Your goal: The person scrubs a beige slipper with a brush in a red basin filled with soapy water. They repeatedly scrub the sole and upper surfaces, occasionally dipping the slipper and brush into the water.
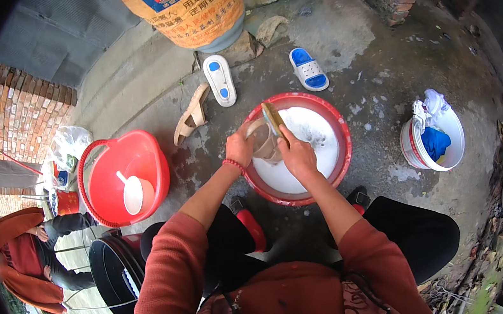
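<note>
My left hand (238, 150), with a red beaded bracelet at the wrist, grips a brownish-beige sandal (264, 148) over a red plastic basin (342, 122). White suds (313, 134) fill much of the basin. In my right hand (298, 156) is a wooden-backed scrub brush (273, 116), its bristle side turned toward the sandal. Whether the bristles touch it is hard to tell. Beyond the basin, a matching beige sandal (192, 114) rests tilted on the wet concrete. Near it lie a white slide turned sole up (220, 82) and a white slide with a blue footbed (310, 70).
At left stands a red bucket (155, 156) holding a white dipper (135, 195), with a dark bucket (103, 269) nearer me. A seated person (24, 256) is at far left. A white pail (412, 149) with cloths stands right. A covered gas cylinder (193, 16) stands ahead.
</note>
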Tool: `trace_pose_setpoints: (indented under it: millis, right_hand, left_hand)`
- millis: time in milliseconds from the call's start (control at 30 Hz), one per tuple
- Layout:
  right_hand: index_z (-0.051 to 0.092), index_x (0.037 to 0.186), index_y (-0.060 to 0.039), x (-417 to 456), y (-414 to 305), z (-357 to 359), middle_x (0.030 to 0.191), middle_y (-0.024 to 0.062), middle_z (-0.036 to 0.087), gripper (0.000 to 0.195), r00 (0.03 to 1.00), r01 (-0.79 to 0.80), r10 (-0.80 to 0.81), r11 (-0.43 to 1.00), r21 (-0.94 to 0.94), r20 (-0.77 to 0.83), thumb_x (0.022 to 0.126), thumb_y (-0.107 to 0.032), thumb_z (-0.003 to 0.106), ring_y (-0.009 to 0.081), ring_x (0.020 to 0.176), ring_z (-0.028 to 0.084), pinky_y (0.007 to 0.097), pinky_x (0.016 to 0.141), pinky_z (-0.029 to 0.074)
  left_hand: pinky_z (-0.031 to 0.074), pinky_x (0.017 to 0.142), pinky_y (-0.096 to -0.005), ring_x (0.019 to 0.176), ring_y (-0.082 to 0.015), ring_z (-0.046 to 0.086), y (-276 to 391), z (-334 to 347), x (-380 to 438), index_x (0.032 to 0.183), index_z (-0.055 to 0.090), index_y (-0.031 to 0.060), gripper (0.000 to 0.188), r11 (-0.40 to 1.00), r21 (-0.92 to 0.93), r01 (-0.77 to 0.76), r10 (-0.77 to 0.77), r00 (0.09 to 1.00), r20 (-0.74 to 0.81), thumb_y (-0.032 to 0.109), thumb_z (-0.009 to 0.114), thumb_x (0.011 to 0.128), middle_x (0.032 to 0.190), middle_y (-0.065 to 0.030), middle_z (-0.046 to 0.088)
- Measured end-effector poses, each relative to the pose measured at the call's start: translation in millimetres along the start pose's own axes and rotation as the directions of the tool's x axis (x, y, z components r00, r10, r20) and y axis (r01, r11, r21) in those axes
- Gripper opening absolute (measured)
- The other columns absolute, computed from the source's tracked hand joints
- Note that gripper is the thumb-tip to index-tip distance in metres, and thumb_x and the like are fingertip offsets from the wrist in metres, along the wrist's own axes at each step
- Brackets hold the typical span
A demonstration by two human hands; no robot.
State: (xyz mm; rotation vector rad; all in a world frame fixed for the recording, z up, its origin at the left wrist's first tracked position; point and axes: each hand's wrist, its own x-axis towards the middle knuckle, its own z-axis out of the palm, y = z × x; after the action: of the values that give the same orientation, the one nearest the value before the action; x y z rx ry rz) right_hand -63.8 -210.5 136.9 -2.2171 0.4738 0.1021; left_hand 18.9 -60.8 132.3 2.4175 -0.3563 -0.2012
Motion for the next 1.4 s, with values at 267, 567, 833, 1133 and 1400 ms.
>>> trace_pose_setpoints:
  millis: [267, 567, 833, 1133, 1400]
  right_hand:
    - [0.047, 0.126, -0.0274, 4, 19, 13, 0.08, 0.0218, 0.062, 0.042, 0.998, -0.069, 0.068, 0.997, -0.025, -0.017, 0.086, -0.038, 0.044, 0.0398, 0.075, 0.061, 0.0483, 0.07, 0.049]
    - [0.05, 0.125, -0.0221, 16, 134, 30, 0.111, 0.0177, 0.059, 0.044, 0.915, -0.394, 0.4, 0.912, -0.109, 0.04, 0.084, -0.037, 0.046, 0.0347, 0.102, 0.056, 0.0409, 0.089, 0.043]
    - [0.048, 0.126, -0.0218, -57, 9, 13, 0.082, 0.0221, 0.062, 0.042, 0.995, 0.08, -0.06, 0.956, 0.281, -0.079, 0.087, -0.035, 0.047, 0.0379, 0.077, 0.061, 0.0443, 0.071, 0.047]
    - [0.047, 0.127, -0.0239, -27, -13, 14, 0.078, 0.0207, 0.062, 0.041, 0.996, 0.09, -0.091, 0.994, 0.054, 0.016, 0.088, -0.035, 0.045, 0.0387, 0.075, 0.06, 0.047, 0.068, 0.046]
    - [0.046, 0.128, -0.0248, -11, -2, 4, 0.074, 0.0223, 0.06, 0.041, 0.999, 0.053, -0.053, 0.999, -0.007, -0.009, 0.087, -0.035, 0.045, 0.0395, 0.071, 0.06, 0.0478, 0.066, 0.047]
  left_hand:
    - [0.049, 0.077, -0.0383, 0.09, -0.0344, 0.061, -3, 1, -9, 0.114, 0.056, 0.0101, 0.034, 1.0, -0.012, 0.0, 0.0, 1.0, -0.004, 0.014, 0.056, 0.08, 0.094, -0.0214, 0.062]
    - [0.049, 0.073, -0.0451, 0.084, -0.0392, 0.06, 17, -11, 5, 0.107, 0.046, 0.0099, 0.03, 0.986, 0.166, 0.029, -0.017, 0.997, -0.07, 0.009, 0.053, 0.078, 0.085, -0.0225, 0.062]
    - [0.048, 0.076, -0.0426, 0.087, -0.0376, 0.06, -7, 6, -1, 0.109, 0.055, 0.0112, 0.033, 1.0, -0.02, 0.022, -0.023, 0.998, -0.051, 0.012, 0.057, 0.076, 0.09, -0.0202, 0.062]
    - [0.048, 0.075, -0.044, 0.085, -0.0393, 0.059, -20, 9, 1, 0.116, 0.053, 0.0071, 0.038, 0.997, 0.0, 0.08, -0.08, 0.987, -0.138, 0.011, 0.053, 0.078, 0.089, -0.0247, 0.061]
    - [0.049, 0.075, -0.0443, 0.087, -0.0389, 0.059, -7, 14, 0, 0.113, 0.054, 0.0081, 0.034, 0.996, 0.053, 0.075, -0.072, 0.995, -0.064, 0.013, 0.055, 0.08, 0.091, -0.0248, 0.061]
